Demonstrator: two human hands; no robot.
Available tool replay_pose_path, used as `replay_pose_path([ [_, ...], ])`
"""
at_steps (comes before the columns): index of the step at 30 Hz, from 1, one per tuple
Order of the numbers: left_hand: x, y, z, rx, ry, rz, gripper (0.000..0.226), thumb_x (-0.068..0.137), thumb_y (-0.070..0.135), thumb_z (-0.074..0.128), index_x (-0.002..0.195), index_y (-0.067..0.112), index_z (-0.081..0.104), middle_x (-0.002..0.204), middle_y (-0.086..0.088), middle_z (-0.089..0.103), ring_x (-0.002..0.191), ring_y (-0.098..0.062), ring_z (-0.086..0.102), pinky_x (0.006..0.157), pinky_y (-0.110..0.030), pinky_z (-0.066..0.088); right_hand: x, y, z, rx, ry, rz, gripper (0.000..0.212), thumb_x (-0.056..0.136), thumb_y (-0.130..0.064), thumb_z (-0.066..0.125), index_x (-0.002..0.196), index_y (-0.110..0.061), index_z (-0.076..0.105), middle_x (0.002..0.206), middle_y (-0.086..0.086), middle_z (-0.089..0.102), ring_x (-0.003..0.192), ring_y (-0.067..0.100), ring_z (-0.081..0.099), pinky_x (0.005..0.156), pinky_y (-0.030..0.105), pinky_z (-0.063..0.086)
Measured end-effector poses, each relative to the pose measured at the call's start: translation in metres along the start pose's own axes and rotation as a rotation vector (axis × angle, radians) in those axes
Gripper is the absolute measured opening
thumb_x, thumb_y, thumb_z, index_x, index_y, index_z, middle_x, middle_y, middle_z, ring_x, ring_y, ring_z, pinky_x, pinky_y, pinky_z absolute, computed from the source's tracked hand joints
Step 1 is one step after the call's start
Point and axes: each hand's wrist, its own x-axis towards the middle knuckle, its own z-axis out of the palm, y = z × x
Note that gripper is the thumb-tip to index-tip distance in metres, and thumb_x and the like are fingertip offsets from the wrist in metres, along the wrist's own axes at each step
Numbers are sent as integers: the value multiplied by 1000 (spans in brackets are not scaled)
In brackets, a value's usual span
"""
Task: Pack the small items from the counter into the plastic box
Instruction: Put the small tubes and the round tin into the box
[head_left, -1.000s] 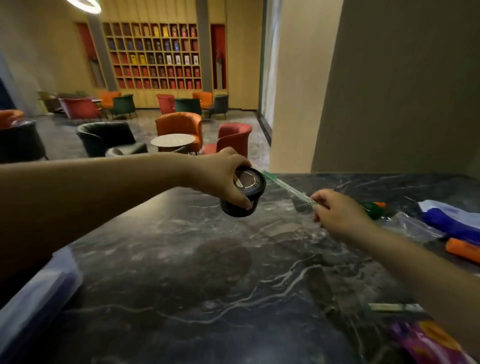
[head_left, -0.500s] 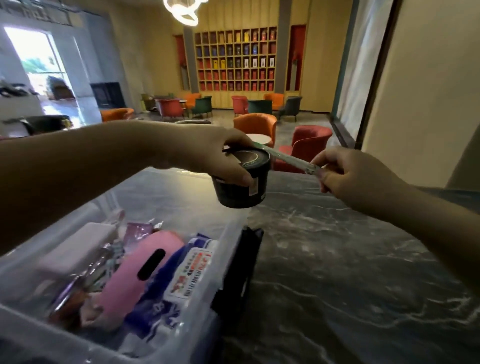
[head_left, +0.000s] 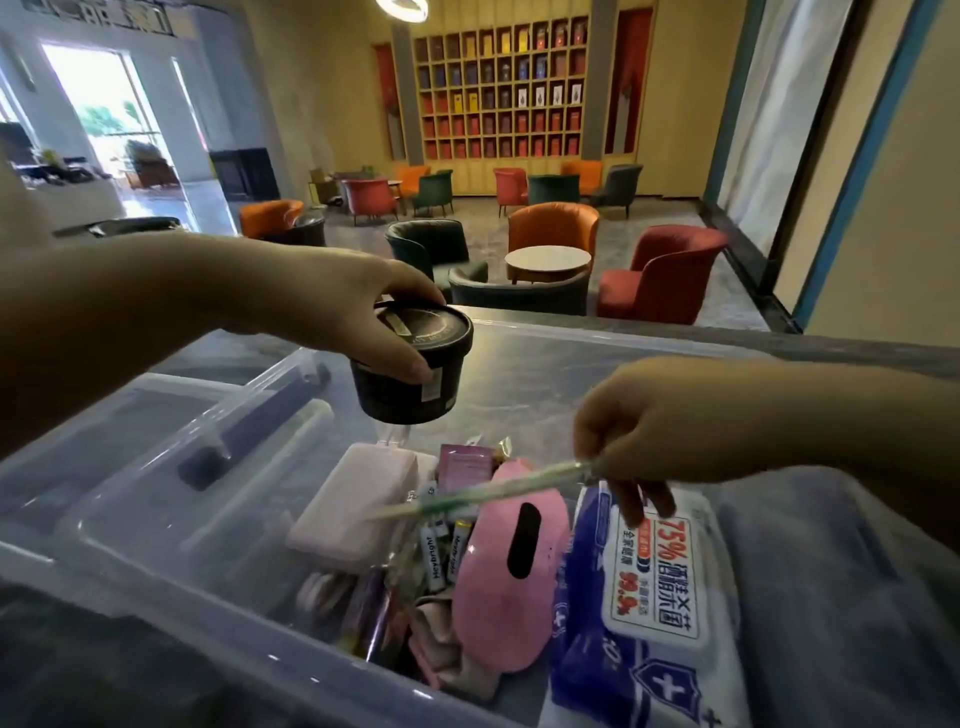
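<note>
Your left hand (head_left: 332, 306) holds the tub (head_left: 415, 364) above the plastic box (head_left: 156, 519), over its far left part. Your right hand (head_left: 665, 426) holds the thin stick (head_left: 498, 491) over the items inside: the wipes pack (head_left: 660, 597) lies rightmost, the pouch (head_left: 509, 582) just left of it, the flat case (head_left: 358, 504) further left.

wipes pack (head_left: 654, 597) cropped below, pen (head_left: 498, 491) blurred

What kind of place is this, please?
Probably a hotel or cafe lounge: coloured armchairs around a round table, a display shelf wall, and a marble counter bearing the plastic box.
</note>
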Motion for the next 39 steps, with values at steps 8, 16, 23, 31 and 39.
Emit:
replay_pose_path([
  [8, 25, 0, 9, 40, -105, 129, 72, 56, 55, 69, 120, 38, 41, 107, 21, 51, 99, -4, 52, 71, -13, 45, -10, -32, 28, -118, -420, -144, 30, 91, -44, 48, 121, -45, 53, 112, -20, 63, 98, -6, 58, 81, 14, 46],
  [16, 45, 7, 28, 54, -173, 221, 65, 68, 42, 78, 120, 40, 38, 107, 25, 46, 99, -4, 50, 70, -12, 45, -22, 22, 9, -122, 363, -12, 20, 83, -40, 54, 97, -55, 51, 121, -30, 47, 109, -9, 44, 93, 18, 39],
  [23, 65, 21, 79, 204, -109, 287, 85, 67, 44, 79, 138, 29, 34, 129, 10, 43, 116, -10, 44, 90, -22, 43, -21, 71, 5, -3, 617, 337, 58, 80, 1, 53, 126, -34, 53, 150, -1, 31, 137, 19, 28, 107, 33, 27],
  [31, 78, 36, 118, 141, 45, 201, 97, 59, 53, 80, 138, 22, 34, 131, 3, 44, 107, -12, 45, 90, -24, 46, -22, 75, 11, 81, 704, 300, 62, 79, 9, 45, 128, -28, 53, 150, -2, 31, 138, 15, 26, 99, 22, 22],
  [39, 74, 51, 116, 348, -9, 133, 81, 65, 67, 66, 135, 35, 41, 135, 0, 32, 125, -21, 34, 102, -38, 39, -28, 95, 15, 256, 757, 205, 36, 90, -20, 52, 122, -37, 53, 139, 2, 48, 119, 17, 49, 85, 26, 45],
])
